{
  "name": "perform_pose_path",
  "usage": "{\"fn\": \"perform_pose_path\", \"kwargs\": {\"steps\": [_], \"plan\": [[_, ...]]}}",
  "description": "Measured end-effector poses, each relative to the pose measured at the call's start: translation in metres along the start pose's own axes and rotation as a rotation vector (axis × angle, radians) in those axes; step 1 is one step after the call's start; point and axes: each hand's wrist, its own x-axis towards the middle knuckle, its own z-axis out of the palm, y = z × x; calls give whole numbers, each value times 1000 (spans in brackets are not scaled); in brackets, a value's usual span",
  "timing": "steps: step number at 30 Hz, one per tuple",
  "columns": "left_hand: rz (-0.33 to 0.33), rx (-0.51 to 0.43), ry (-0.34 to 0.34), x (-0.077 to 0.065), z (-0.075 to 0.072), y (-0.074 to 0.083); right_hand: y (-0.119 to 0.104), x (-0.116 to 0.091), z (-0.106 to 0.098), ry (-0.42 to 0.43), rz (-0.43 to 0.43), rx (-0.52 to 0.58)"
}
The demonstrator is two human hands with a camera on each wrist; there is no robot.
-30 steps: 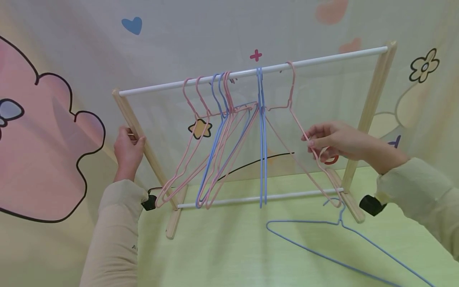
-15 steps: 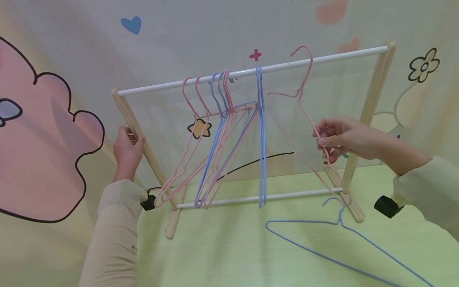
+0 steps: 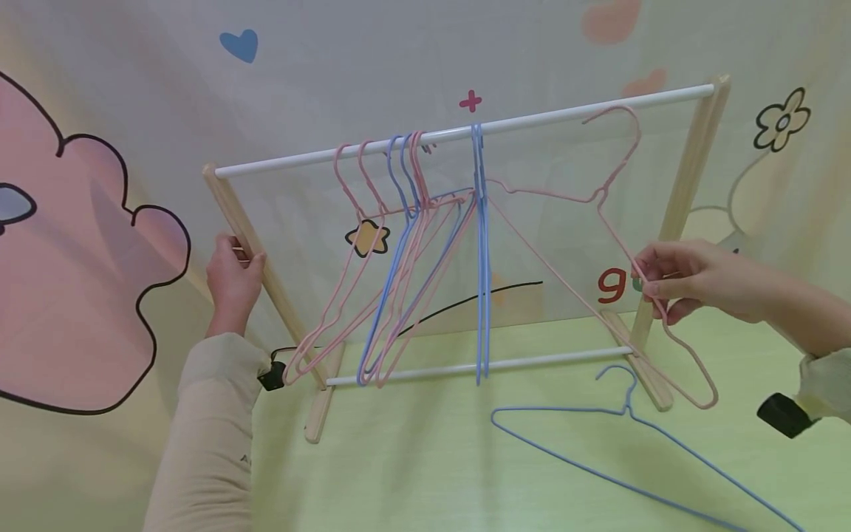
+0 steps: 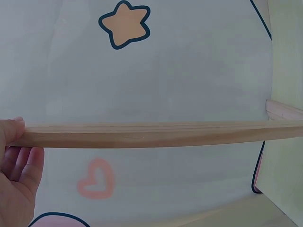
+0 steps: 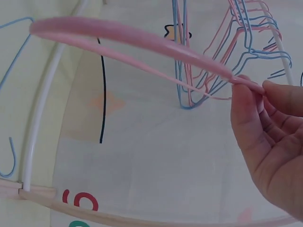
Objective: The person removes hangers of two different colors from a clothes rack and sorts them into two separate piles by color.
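My right hand (image 3: 694,281) pinches a pink wire hanger (image 3: 620,238) by its sloping side, between thumb and fingers. The hanger's hook is off the white top rail (image 3: 565,116) and overlaps the space just below it. In the right wrist view the hanger's rounded corner (image 5: 142,40) reaches away from the fingers. At the left, my left hand (image 3: 234,284) grips the rack's wooden post (image 3: 275,292); the left wrist view shows the thumb over the post and fingers under it. Two blue hangers (image 3: 482,295) hang edge-on at the rail's middle.
Several pink and blue hangers (image 3: 388,295) hang bunched on the rail's left half. A single blue hanger (image 3: 565,408) lies on the green tabletop (image 3: 399,473) before the rack's right foot (image 3: 654,388). A patterned curtain (image 3: 372,66) stands behind the rack.
The pink hanger, hooked on the rail a second ago, has been lifted off it and carried right, then lowered a little, by my right hand. My left hand keeps its place on the post.
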Motion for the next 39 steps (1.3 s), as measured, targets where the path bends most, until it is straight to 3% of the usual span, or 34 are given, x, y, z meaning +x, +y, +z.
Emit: {"fn": "perform_pose_path", "kwargs": {"steps": [13, 22, 32, 39], "plan": [[2, 3, -7, -1, -1, 0, 40, -29, -2, -10, 56, -22], [-2, 8, -4, -1, -2, 3, 64, -34, 6, -92, 107, 15], [4, 7, -3, -2, -2, 5, 87, -32, 17, -210, 73, 156], [-1, 5, -5, -3, -2, 5, 103, -27, 38, -285, 76, 259]]}}
